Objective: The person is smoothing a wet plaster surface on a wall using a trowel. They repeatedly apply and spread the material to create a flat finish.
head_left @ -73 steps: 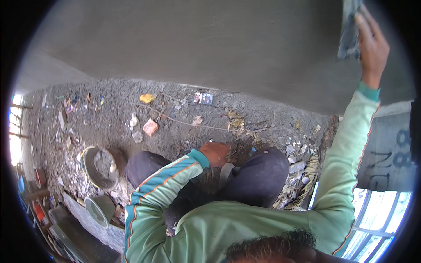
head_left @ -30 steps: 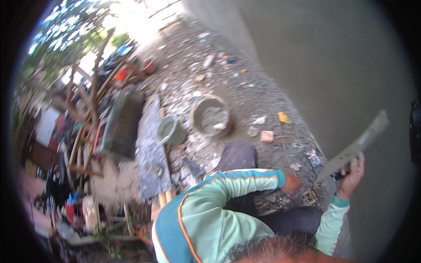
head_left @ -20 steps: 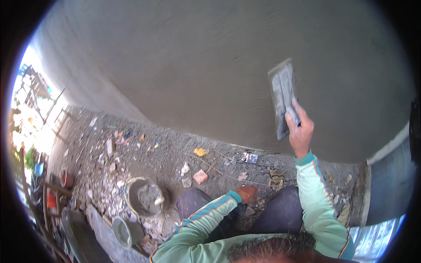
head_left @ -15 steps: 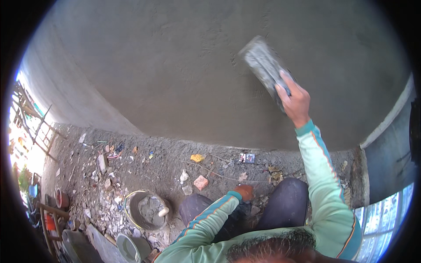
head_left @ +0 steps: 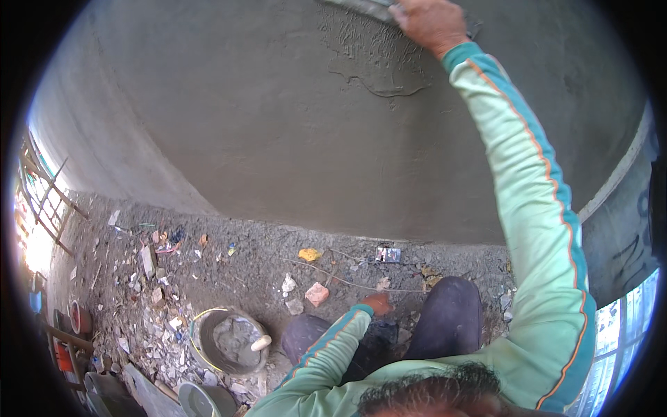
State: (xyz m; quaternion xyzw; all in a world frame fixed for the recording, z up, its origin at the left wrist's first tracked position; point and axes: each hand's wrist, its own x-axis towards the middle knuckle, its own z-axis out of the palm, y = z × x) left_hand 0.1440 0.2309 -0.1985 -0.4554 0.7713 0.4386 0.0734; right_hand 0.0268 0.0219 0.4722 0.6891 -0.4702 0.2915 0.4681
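Note:
My right hand (head_left: 429,21) is stretched high up against the grey plastered wall (head_left: 264,125), shut on a flat plastering trowel (head_left: 361,8) whose blade lies on the wet surface near the top edge. Below the blade a fresh ridge of plaster (head_left: 379,87) marks the wall. My left hand (head_left: 379,304) rests low between my knees, near the rubble-strewn ground; what it touches is hidden. My dark trousers (head_left: 445,326) show me squatting.
A round pan of grey mortar (head_left: 226,340) with a pale handle sticking out stands at lower left. Broken bricks, a yellow scrap (head_left: 309,254) and other debris litter the ground. Wooden poles (head_left: 42,201) stand at the left, a glass-block panel (head_left: 625,326) at the right.
My right hand has carried the trowel further up the wall, from mid-height to the top of the view. My left hand has stayed low by my knees.

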